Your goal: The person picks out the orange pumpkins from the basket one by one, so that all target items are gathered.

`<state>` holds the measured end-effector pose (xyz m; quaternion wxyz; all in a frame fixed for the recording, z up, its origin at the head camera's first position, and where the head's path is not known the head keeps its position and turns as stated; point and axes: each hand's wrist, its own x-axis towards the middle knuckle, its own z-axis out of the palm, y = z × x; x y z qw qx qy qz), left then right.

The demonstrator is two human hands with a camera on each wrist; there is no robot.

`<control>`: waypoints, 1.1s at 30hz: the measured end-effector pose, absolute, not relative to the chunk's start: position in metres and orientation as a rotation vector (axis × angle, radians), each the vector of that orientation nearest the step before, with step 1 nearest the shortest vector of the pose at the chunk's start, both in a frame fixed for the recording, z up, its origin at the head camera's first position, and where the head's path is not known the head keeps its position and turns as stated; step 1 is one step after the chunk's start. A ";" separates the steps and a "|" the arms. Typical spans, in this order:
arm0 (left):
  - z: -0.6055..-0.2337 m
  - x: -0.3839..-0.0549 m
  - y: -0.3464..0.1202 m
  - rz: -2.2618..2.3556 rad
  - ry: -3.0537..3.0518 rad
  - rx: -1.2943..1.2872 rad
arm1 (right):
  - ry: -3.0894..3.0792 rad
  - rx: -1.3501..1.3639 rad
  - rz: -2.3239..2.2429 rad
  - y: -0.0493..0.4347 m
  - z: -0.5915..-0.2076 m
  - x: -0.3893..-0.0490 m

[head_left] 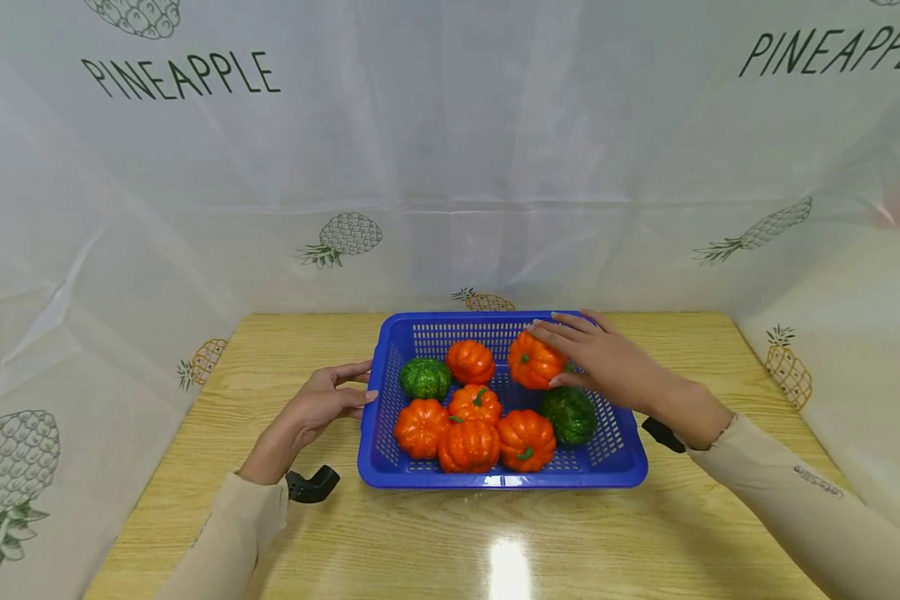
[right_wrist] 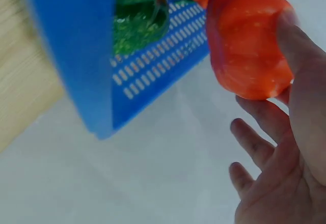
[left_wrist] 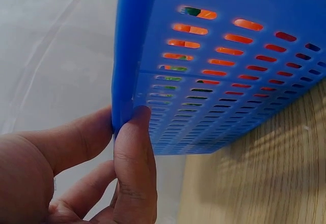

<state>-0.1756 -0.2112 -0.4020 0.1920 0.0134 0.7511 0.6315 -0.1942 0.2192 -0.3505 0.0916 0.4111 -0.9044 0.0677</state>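
Note:
A blue plastic basket [head_left: 502, 481] with slotted walls stands on the table, holding several small orange pumpkins [head_left: 468, 445] and dark green ones [head_left: 425, 378]. At its left wall my left hand [head_left: 328, 402] pinches the rim between thumb and fingers; the left wrist view shows the fingertips on the basket's edge [left_wrist: 133, 46]. My right hand [head_left: 607, 354] is over the back right part of the basket. It grips an orange pumpkin [right_wrist: 249, 40] between thumb and forefinger, the other fingers spread apart below in the right wrist view. A dark green pumpkin [head_left: 568, 414] lies in front of that hand.
The light wooden table [head_left: 390, 542] extends in front of the basket and to both sides. Behind and beside it hangs a pale sheet [head_left: 450, 150] printed with pineapples. Black wrist devices [head_left: 312, 484] are strapped on both forearms.

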 end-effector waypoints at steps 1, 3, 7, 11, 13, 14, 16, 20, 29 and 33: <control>-0.402 -0.175 -0.211 1.774 2.108 0.036 | -2.670 1.210 0.190 0.222 -0.350 -0.194; -0.402 -0.175 -0.211 1.772 2.111 0.039 | -2.642 1.191 0.180 0.227 -0.350 -0.193; -0.402 -0.175 -0.211 1.770 2.117 0.029 | -2.588 1.158 0.173 0.238 -0.352 -0.191; -0.404 -0.176 -0.212 1.769 2.120 0.013 | -2.528 1.141 0.190 0.249 -0.353 -0.188; -0.405 -0.176 -0.212 1.771 2.117 0.007 | -2.503 1.130 0.201 0.254 -0.353 -0.188; -0.405 -0.176 -0.212 1.771 2.115 0.004 | -2.491 1.124 0.207 0.257 -0.354 -0.188; -0.406 -0.176 -0.213 1.770 2.116 0.009 | -2.474 1.105 0.220 0.263 -0.355 -0.188; -0.406 -0.176 -0.213 1.770 2.118 -0.002 | -2.475 1.051 0.266 0.275 -0.359 -0.189; -0.405 -0.176 -0.212 1.769 2.126 -0.006 | -2.506 0.888 0.346 0.305 -0.368 -0.190; -0.405 -0.176 -0.212 1.766 2.127 0.005 | -2.511 0.825 0.349 0.317 -0.375 -0.191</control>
